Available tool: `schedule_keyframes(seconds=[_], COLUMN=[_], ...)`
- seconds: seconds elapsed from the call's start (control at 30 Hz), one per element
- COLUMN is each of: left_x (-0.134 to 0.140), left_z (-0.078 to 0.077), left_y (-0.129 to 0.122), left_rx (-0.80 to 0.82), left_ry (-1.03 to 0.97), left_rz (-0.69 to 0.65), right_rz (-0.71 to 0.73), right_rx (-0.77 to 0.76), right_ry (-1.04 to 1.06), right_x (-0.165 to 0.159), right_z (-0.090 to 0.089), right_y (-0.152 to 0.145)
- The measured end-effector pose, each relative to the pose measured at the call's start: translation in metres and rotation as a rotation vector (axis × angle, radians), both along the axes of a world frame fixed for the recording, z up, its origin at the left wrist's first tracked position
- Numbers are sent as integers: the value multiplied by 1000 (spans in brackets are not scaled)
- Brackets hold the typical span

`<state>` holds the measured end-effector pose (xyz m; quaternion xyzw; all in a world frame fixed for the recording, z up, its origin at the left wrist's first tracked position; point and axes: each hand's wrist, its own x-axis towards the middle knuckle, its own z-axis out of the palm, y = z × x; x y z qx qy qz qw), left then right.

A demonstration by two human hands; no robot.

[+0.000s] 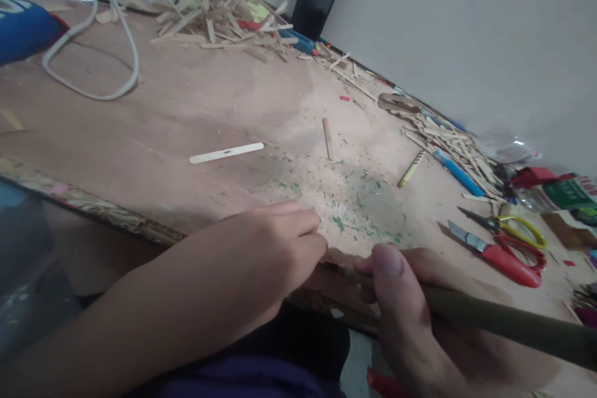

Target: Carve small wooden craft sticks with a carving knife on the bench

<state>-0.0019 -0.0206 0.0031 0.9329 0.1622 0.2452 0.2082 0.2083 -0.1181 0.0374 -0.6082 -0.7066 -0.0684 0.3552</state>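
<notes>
My right hand [405,305] grips a long, dark olive, round-handled tool [494,314], thumb on top. The tool slants down to the left and narrows to a tip at the table's front edge; its kind cannot be made out. Close to that tip, my left hand [275,249] is closed with its fingers curled at the table edge. Whatever those fingers hold is hidden. Just beyond both hands, green shavings [342,222] are scattered over the wooden table [153,106]. A pale craft stick [226,153] and a shorter stick piece [328,138] lie farther back.
To the right lie a red-handled knife [508,263], yellow-and-red-handled scissors [517,230], a blue cutter [459,173] and a yellow stick [411,169]. Piles of craft sticks [209,15] stand along the back. A white cable [133,68] loops at the left near a blue pouch [25,28].
</notes>
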Motion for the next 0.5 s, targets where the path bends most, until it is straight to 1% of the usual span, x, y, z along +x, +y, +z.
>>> schedule_keyframes(seconds=[0.17, 0.3, 0.4, 0.5], left_x=[-1, -1, 0, 0], left_z=[-2, 1, 3, 3], left_y=[-1, 0, 0, 0], left_rx=[-35, -16, 0, -4], left_ry=[13, 56, 48, 48], left_rz=[15, -4, 1, 5], right_rz=[24, 15, 9, 72], right_rx=[73, 70, 66, 47], right_ry=[104, 79, 55, 66], right_x=[-10, -14, -9, -1], right_z=[6, 9, 5, -2], right_y=[6, 6, 3, 2])
